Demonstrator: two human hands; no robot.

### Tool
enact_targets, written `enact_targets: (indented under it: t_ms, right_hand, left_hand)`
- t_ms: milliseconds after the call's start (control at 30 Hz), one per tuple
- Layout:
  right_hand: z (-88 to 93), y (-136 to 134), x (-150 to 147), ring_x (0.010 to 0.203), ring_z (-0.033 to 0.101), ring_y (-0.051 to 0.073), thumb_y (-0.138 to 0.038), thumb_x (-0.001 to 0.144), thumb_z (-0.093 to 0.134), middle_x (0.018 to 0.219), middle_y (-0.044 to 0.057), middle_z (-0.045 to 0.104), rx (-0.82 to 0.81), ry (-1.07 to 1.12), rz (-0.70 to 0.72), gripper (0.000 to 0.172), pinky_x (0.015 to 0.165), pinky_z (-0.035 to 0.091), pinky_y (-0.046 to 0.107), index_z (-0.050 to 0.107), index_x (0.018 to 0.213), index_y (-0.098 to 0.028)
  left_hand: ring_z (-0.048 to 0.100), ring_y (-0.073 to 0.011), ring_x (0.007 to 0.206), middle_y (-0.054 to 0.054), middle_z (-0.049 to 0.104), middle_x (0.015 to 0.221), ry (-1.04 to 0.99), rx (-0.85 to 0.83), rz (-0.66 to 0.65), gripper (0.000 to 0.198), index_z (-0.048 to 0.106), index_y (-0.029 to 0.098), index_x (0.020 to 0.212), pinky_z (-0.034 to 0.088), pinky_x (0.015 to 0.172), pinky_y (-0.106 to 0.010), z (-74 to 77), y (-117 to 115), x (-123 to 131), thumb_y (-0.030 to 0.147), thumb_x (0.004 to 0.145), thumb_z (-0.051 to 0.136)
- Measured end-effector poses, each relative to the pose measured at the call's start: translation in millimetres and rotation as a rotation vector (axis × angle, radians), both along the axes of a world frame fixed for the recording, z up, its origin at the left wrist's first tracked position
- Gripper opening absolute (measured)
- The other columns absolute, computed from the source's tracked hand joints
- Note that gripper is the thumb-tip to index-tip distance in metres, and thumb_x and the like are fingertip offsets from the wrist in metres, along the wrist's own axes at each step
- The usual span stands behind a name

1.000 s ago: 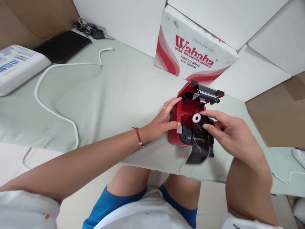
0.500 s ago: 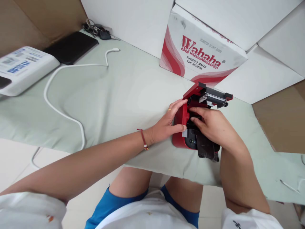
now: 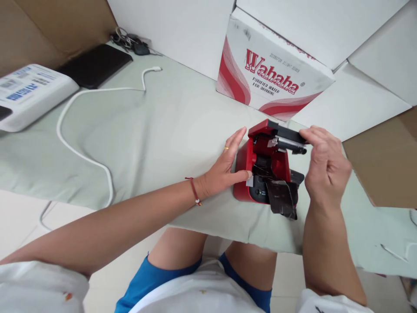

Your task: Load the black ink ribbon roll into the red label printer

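A red label printer (image 3: 241, 193) stands near the front edge of the cloth-covered table with its lid tilted up. A strip of shiny black film (image 3: 282, 198) hangs out over its front, and a dark roll of it shows inside. My left hand (image 3: 224, 169) lies along the printer's left side, fingers stretched out and the thumb touching the rim. The fingers of my right hand (image 3: 327, 163) are curled and pinch the right end of the raised lid (image 3: 286, 134). Along the lid's edge runs a black roller (image 3: 298, 150).
Behind the printer stands a white and red water carton (image 3: 272, 74). At left are a white device (image 3: 35, 98), a black flat object (image 3: 94, 65), keys (image 3: 130, 42) and a white cable (image 3: 81, 150). Cardboard (image 3: 378, 165) borders the right.
My right hand has come out of the printer's inside and moved up and right onto the lid. The lid is tilted slightly lower. My left fingertips have lifted off the rim.
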State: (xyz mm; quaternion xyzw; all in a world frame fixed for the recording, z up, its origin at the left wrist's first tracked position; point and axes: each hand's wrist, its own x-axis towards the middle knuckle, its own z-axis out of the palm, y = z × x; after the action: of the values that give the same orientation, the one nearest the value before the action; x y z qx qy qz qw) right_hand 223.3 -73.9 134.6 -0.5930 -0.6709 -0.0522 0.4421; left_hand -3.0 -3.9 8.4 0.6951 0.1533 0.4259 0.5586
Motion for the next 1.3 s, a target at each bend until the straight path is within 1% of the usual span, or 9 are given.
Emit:
enact_targets:
  t_ms: [100,167,367,600,767,867,1067,1200,1300]
  right_hand:
    - [-9.9,-25,-4,0.127,0.078,0.027,-0.043,0.116,0.048,0.118,0.006,0.086,0.032,0.068,0.008,0.042,0.119,0.057,0.056,0.086,0.116,-0.026]
    - [-16.0,-46,-5,0.123,0.081,0.026,-0.041,0.116,0.048,0.121,0.006,0.087,-0.073,0.067,0.043,0.04,0.121,0.056,0.056,0.086,0.118,-0.027]
    - [-26.5,-81,1,0.147,0.068,0.023,-0.03,0.114,0.053,0.148,0.004,0.077,-0.307,-0.065,0.101,0.037,0.136,0.041,0.055,0.079,0.141,-0.034]
    - [-29.2,-82,4,0.148,0.068,0.023,-0.028,0.114,0.054,0.146,0.003,0.078,-0.344,0.004,0.114,0.037,0.136,0.042,0.055,0.08,0.138,-0.036]
    - [-37.1,-79,3,0.144,0.071,0.024,-0.026,0.113,0.057,0.143,0.004,0.08,-0.303,0.061,0.125,0.035,0.131,0.049,0.053,0.081,0.136,-0.033]
    - [-41.8,-82,-4,0.146,0.069,0.025,-0.025,0.111,0.059,0.146,0.004,0.078,-0.241,0.05,0.111,0.035,0.131,0.048,0.054,0.08,0.138,-0.032]
    - [-49.3,-107,-29,0.145,0.07,0.029,-0.017,0.105,0.062,0.145,0.007,0.079,-0.06,-0.116,0.125,0.04,0.135,0.042,0.063,0.076,0.141,-0.028]
    - [-54.5,-120,-32,0.143,0.07,0.028,-0.009,0.1,0.065,0.136,0.008,0.082,-0.005,-0.201,0.155,0.041,0.127,0.052,0.058,0.078,0.136,-0.024]
    - [-57.8,-124,-29,0.139,0.072,0.029,-0.005,0.098,0.066,0.132,0.008,0.084,-0.008,-0.206,0.157,0.044,0.123,0.055,0.058,0.077,0.137,-0.024]
  left_hand:
    - [0.0,-0.0406,0.18,-0.005,0.008,0.193,0.015,0.095,0.044,0.108,0.014,0.041,0.18,0.004,0.147,-0.067,2.3,1,-2,0.06,0.095,0.079]
    - [0.005,-0.0405,0.18,-0.005,0.012,0.193,0.009,0.17,0.078,0.102,0.018,0.041,0.179,0.007,0.146,-0.067,6.6,1,-5,0.058,0.098,0.076]
    - [0.036,-0.0386,0.172,-0.004,0.062,0.168,-0.026,0.341,-0.017,0.045,0.071,0.038,0.149,0.018,0.145,-0.067,20.9,0,-11,0.052,0.111,0.052]
    - [0.044,-0.0344,0.166,-0.006,0.076,0.147,-0.101,0.182,0.018,0.052,0.085,0.033,0.127,0.03,0.144,-0.062,19.4,-4,-5,0.054,0.115,0.04]
    - [0.042,-0.0352,0.168,-0.008,0.073,0.15,-0.047,0.229,-0.025,0.031,0.082,0.033,0.131,0.033,0.142,-0.061,20.6,-1,-8,0.044,0.106,0.068]
    - [0.035,-0.0349,0.172,-0.009,0.069,0.156,-0.006,0.187,-0.063,0.031,0.08,0.03,0.131,0.028,0.144,-0.06,24.9,-2,-10,0.044,0.105,0.07]
    - [0.015,-0.0386,0.179,-0.013,0.024,0.188,0.042,0.067,-0.043,0.085,0.043,0.033,0.171,0.017,0.146,-0.063,16.8,-1,-4,0.058,0.097,0.076]
    - [0.009,-0.0398,0.18,-0.009,0.02,0.19,0.0,-0.004,-0.104,0.104,0.036,0.037,0.174,0.011,0.148,-0.062,5.3,4,1,0.064,0.087,0.084]
    - [0.005,-0.0381,0.181,-0.003,0.012,0.193,-0.04,-0.128,-0.186,0.114,0.022,0.041,0.178,0.01,0.149,-0.06,7.9,2,1,0.058,0.087,0.087]
